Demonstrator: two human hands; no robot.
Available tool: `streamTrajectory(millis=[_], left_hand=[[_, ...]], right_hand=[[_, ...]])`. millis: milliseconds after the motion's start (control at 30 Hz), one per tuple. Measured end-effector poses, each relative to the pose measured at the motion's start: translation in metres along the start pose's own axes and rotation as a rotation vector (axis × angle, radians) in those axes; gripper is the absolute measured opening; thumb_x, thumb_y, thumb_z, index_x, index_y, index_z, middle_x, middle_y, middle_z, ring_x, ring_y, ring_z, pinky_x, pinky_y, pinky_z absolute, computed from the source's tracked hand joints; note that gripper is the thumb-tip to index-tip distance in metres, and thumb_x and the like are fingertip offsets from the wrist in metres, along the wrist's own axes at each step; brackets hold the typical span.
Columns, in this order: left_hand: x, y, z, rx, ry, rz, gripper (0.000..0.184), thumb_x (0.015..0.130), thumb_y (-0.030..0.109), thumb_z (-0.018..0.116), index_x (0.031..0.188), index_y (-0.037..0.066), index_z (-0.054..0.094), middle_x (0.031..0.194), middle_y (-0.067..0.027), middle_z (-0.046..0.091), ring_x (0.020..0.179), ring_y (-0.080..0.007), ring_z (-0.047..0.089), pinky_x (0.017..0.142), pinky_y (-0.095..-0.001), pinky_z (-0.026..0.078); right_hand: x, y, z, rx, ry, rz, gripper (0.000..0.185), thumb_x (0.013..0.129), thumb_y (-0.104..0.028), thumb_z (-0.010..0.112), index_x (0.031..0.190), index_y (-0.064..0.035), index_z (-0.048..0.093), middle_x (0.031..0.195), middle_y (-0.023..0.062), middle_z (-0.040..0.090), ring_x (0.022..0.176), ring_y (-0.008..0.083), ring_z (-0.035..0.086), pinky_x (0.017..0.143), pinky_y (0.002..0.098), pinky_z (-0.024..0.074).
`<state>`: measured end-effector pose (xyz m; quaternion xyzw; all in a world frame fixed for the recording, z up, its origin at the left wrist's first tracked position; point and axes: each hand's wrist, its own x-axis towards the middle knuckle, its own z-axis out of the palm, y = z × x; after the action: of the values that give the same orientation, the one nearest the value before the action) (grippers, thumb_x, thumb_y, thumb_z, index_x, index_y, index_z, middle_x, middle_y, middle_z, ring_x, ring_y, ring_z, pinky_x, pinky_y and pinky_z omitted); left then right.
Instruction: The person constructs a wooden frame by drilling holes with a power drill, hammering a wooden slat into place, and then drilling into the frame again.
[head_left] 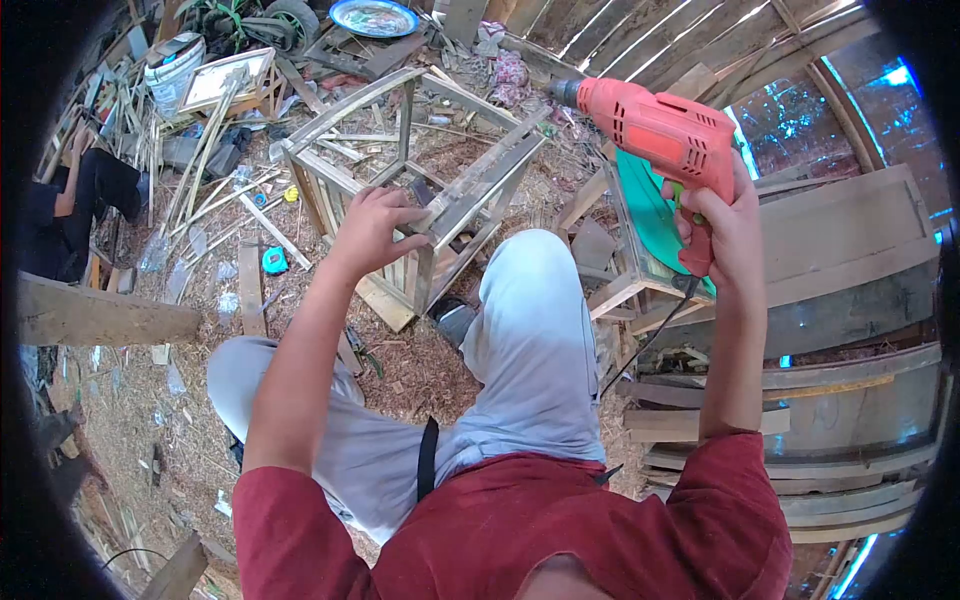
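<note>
A red corded drill (660, 130) is held up at the upper right, its bit end pointing left. My right hand (725, 215) is wrapped round its grip, and a black cord hangs down from the handle. In front of my knees stands a wooden frame (345, 182) made of pale strips, tilted on the floor. My left hand (380, 228) rests at the near corner of this frame, fingers apart, with the thumb and fingertips touching the wood. Whether it grips the strip is hard to see.
A turquoise tape measure (274, 261) and pliers (365, 352) lie among shavings. Another frame with green material (645, 215) stands at right, near stacked boards (840, 250). A person (85, 205) sits at far left. A white bucket (175, 75) stands upper left.
</note>
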<state>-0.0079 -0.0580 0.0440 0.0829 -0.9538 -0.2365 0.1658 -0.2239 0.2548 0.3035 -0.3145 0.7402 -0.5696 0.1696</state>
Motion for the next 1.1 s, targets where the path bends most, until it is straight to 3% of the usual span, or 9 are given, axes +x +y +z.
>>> streamTrajectory(millis=[133,167,300,433,600,700,800,900,1100], left_hand=[[0.004,-0.006,-0.001,-0.027,0.012,0.087,0.043,0.08,0.034,0.086,0.12,0.018,0.079,0.116,-0.0051,0.069,0.124,-0.0301,0.061,0.117,-0.0542,0.039],[0.001,-0.005,-0.002,-0.056,0.009,0.065,0.037,0.084,0.038,0.083,0.114,0.016,0.079,0.124,-0.0057,0.07,0.131,-0.03,0.059,0.123,-0.0604,0.032],[0.005,-0.009,0.01,-0.119,0.016,0.014,0.034,0.094,0.042,0.072,0.108,0.012,0.074,0.14,-0.008,0.067,0.139,-0.0325,0.055,0.123,-0.0663,0.027],[0.02,-0.017,0.026,-0.141,0.011,-0.018,0.034,0.096,0.039,0.07,0.114,0.009,0.071,0.132,-0.0119,0.068,0.132,-0.0351,0.059,0.12,-0.0652,0.031],[0.041,-0.014,0.038,-0.047,0.002,-0.019,0.046,0.1,0.037,0.063,0.134,0.006,0.059,0.12,-0.0186,0.068,0.124,-0.0385,0.062,0.116,-0.0616,0.037],[0.055,-0.007,0.053,-0.08,0.043,-0.123,0.054,0.103,0.039,0.058,0.146,0.006,0.05,0.127,-0.0211,0.067,0.124,-0.0406,0.062,0.114,-0.0602,0.04],[0.069,-0.01,0.075,-0.037,0.05,-0.163,0.058,0.106,0.044,0.052,0.152,0.009,0.047,0.124,-0.0224,0.07,0.117,-0.0412,0.067,0.108,-0.0608,0.045],[0.078,0.003,0.053,-0.031,-0.345,-0.289,0.062,0.106,0.049,0.049,0.157,0.015,0.044,0.124,-0.0249,0.071,0.112,-0.0434,0.068,0.097,-0.0535,0.053],[0.074,-0.001,0.054,-0.059,-0.277,-0.249,0.062,0.105,0.051,0.049,0.16,0.024,0.042,0.114,-0.0253,0.074,0.106,-0.044,0.07,0.093,-0.0541,0.055]], right_hand=[[0.001,-0.005,0.023,0.12,0.001,0.052,0.051,0.083,0.002,0.06,0.134,-0.0003,0.054,0.101,0.0133,0.071,0.058,0.0124,0.059,0.051,0.0251,0.0508],[0.002,-0.003,0.025,0.153,-0.044,0.113,0.051,0.083,0.001,0.059,0.135,-0.0008,0.054,0.101,0.0128,0.071,0.058,0.0122,0.059,0.05,0.0252,0.051],[0.003,0.004,0.028,0.21,-0.175,0.264,0.051,0.086,-0.002,0.057,0.136,-0.0027,0.054,0.099,0.0109,0.07,0.061,0.0115,0.06,0.049,0.0252,0.0513],[0.003,0.019,0.038,0.213,-0.115,0.275,0.047,0.089,-0.006,0.057,0.136,-0.0034,0.055,0.098,0.0096,0.07,0.061,0.011,0.058,0.049,0.0242,0.0503],[0.002,0.057,0.036,0.712,-0.126,0.435,0.042,0.096,-0.011,0.058,0.136,-0.0014,0.052,0.099,0.0079,0.066,0.06,0.0103,0.055,0.052,0.0256,0.0484],[-0.002,0.08,0.033,0.905,-0.104,0.422,0.041,0.098,-0.012,0.058,0.136,-0.0001,0.049,0.101,0.008,0.064,0.061,0.0101,0.053,0.054,0.0263,0.0474],[-0.003,0.098,0.026,0.934,-0.017,0.407,0.038,0.097,-0.012,0.057,0.133,-0.0003,0.05,0.1,0.0085,0.064,0.06,0.011,0.053,0.054,0.0283,0.0478],[-0.004,0.111,0.014,0.957,0.038,0.431,0.037,0.096,-0.011,0.056,0.13,-0.0001,0.05,0.1,0.0089,0.064,0.06,0.0117,0.053,0.054,0.0294,0.0486],[-0.015,0.119,0.002,0.981,0.073,0.457,0.035,0.095,-0.011,0.056,0.127,0.0014,0.049,0.099,0.0097,0.064,0.061,0.0121,0.053,0.056,0.0292,0.0499]])
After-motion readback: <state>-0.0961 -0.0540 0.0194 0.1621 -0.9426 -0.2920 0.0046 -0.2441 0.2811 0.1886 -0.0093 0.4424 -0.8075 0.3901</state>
